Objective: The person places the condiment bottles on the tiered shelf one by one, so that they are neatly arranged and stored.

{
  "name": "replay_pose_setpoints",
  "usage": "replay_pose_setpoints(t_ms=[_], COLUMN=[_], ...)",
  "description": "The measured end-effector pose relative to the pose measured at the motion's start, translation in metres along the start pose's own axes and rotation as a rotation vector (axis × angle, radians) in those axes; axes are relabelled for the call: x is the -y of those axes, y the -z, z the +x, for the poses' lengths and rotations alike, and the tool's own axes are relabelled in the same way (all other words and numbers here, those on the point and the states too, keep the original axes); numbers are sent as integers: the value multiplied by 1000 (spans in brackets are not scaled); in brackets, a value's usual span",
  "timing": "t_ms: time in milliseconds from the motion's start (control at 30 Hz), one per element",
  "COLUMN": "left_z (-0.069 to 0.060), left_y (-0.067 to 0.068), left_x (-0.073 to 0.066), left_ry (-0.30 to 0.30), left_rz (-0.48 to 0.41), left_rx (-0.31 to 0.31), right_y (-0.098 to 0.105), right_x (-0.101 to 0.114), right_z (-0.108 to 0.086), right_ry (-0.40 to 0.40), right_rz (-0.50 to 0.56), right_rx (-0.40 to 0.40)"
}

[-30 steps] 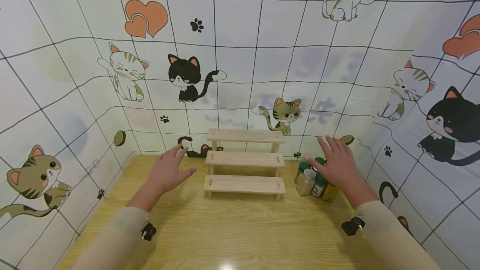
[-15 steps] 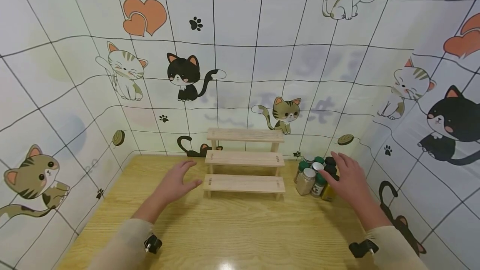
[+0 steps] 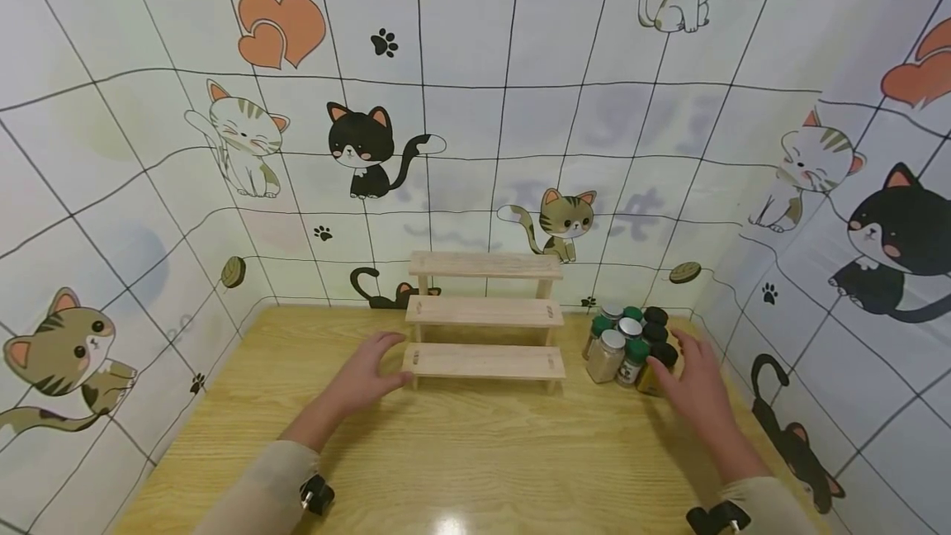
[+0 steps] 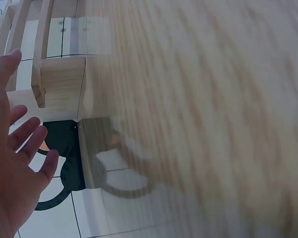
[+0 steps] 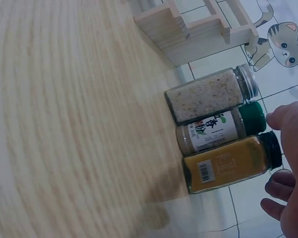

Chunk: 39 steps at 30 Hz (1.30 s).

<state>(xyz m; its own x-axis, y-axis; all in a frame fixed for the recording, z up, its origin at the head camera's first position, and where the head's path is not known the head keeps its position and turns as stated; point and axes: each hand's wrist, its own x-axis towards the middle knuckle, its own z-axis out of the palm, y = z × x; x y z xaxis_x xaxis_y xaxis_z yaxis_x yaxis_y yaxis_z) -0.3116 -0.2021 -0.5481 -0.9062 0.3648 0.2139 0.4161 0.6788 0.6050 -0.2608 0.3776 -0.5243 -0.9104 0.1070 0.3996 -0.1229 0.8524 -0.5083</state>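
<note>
Head view | wood-grain table (image 3: 475, 452) | cat-print walls (image 3: 475, 126) | left grip (image 3: 361, 381) apart | right grip (image 3: 697, 382) apart, beside jars (image 3: 635, 350)

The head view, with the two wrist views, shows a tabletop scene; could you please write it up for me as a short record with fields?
Surface: wood-grain table
Backdrop: white cat-patterned wall
Centre: three-tier wooden rack
Right of rack: upright jar cluster
Front of cluster: silver-lidded jar, green-lidded jar, black-lidded yellow jar
Left hand: at the rack's left end, gripping nothing; contact unclear
Right hand: beside the black-lidded yellow jar; contact unclear
</note>
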Motion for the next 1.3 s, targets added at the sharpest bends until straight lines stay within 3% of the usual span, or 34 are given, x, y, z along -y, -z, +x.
replay_pose_setpoints(t_ms=[467,867,1000,1167,1300], left_z=[9,16,18,21,24], left_y=[-9,-12,-11,-10,-9], left_x=[1,1,0,0,-1], left_ry=[20,50,37,23,22], left_rz=[-28,10,63,152,174], left_rx=[39,47,48,55,59], right_y=[-15,-37,-40,-45,-47], right_x=[-6,-12,-9,-11,-14], right_z=[-8,-10,-11,-12,-14], right_ry=[-221,-284,-298,-297,-305], right_rz=[245,332,339,343,349], right_rx=[9,-67,-116,-232,-275])
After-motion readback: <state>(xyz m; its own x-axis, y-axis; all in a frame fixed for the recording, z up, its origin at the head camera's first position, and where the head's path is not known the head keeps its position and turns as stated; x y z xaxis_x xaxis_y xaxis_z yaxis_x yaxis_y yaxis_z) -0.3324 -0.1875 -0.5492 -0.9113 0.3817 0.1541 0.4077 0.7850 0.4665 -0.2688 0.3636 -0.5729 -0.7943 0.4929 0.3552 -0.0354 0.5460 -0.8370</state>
